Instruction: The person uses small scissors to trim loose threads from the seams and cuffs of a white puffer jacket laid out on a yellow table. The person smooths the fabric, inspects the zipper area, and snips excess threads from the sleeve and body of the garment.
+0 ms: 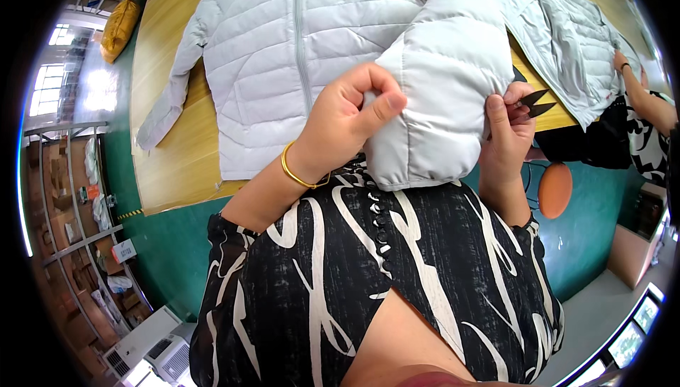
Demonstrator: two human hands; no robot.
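Note:
A light grey quilted puffer jacket (255, 54) with a front zip lies spread on the table. One padded section of it (446, 82), which looks like a sleeve, is raised toward my chest. My left hand (358, 107) is closed at the left edge of this section, thumb and forefinger pressed together on the fabric. At its right edge my right hand (508, 128) has the thumb on the cloth. The same hand holds dark thread snips (537, 104), their two pointed blades apart and facing right, away from the fabric.
A second grey jacket (567, 40) lies to the right, under another person's hand (623, 61). An orange round stool (555, 190) stands below the yellow wooden table (166, 167). Shelves with boxes (71, 210) line the left, and a yellow bundle (120, 27) sits at far left.

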